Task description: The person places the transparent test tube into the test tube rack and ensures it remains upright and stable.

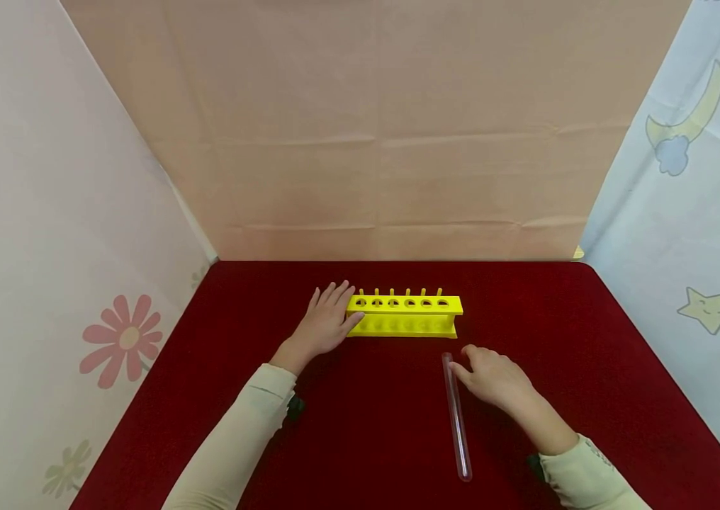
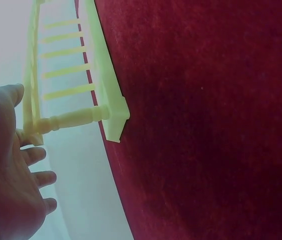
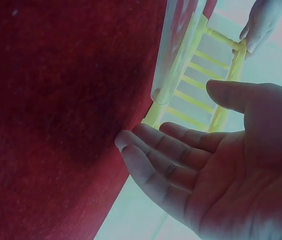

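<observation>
A yellow test tube rack (image 1: pixel 405 327) with a row of round holes and upright pegs stands on the red cloth. At its left end my left hand (image 1: pixel 324 319) holds the upper plate, thumb in front and fingers behind; the left wrist view shows this hand (image 2: pixel 11 165) at the corner of the rack (image 2: pixel 103 75). A clear test tube (image 1: pixel 457 418) lies lengthwise in front of the rack's right end. Beside its far end is my right hand (image 1: pixel 497 375), thumb tip overlapping the tube; in the right wrist view its fingers (image 3: pixel 166 160) are loosely extended, holding nothing.
Dark red cloth (image 1: pixel 366 439) covers the table. A plain beige sheet (image 1: pixel 373 142) hangs behind it, with a flower-printed sheet (image 1: pixel 28 212) at the left and a moon-and-star sheet (image 1: pixel 704 234) at the right.
</observation>
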The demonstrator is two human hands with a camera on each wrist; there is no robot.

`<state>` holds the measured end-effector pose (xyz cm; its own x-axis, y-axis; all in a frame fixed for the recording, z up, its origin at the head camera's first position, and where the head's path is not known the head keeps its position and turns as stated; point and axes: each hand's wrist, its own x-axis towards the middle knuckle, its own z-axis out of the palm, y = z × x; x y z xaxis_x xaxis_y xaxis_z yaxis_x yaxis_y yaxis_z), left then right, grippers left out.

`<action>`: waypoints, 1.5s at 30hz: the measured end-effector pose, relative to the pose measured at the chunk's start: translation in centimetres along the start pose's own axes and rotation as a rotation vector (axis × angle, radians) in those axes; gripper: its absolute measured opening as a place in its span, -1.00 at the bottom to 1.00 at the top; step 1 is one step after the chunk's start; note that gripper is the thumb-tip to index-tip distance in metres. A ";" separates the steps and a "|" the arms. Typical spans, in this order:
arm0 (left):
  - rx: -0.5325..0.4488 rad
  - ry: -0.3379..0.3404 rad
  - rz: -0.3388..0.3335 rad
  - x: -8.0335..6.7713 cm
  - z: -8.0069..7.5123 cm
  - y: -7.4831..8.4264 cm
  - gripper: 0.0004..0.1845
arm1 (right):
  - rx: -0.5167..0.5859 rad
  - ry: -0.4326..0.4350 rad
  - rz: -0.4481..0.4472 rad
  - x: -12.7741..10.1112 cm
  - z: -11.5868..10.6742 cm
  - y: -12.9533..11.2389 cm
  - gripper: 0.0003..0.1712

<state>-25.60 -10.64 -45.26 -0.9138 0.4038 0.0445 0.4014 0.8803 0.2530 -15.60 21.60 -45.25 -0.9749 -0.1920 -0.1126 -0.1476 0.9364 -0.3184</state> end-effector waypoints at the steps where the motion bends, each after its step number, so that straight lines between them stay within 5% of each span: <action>1: 0.005 -0.001 0.000 0.0 0.0 0.0 -0.23 | -0.003 -0.001 0.004 0.0 0.1 0.0 -0.51; 19: 0.038 -0.002 -0.008 0.8 0.7 0.4 -0.20 | -0.023 -0.065 0.020 -0.1 0.5 -1.2 -0.62; 31: 0.096 0.021 0.033 0.9 1.0 0.7 -0.22 | -0.058 -0.106 0.034 0.6 1.0 -2.2 -0.57; 45: 0.130 -0.010 -0.001 0.9 1.0 1.1 -0.22 | -0.049 -0.171 0.065 1.9 1.5 -2.4 -0.51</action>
<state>-25.94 -9.03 -45.95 -0.9138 0.4046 0.0341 0.4056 0.9054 0.1257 -16.82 18.53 -46.07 -0.9406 -0.1738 -0.2915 -0.0972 0.9609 -0.2592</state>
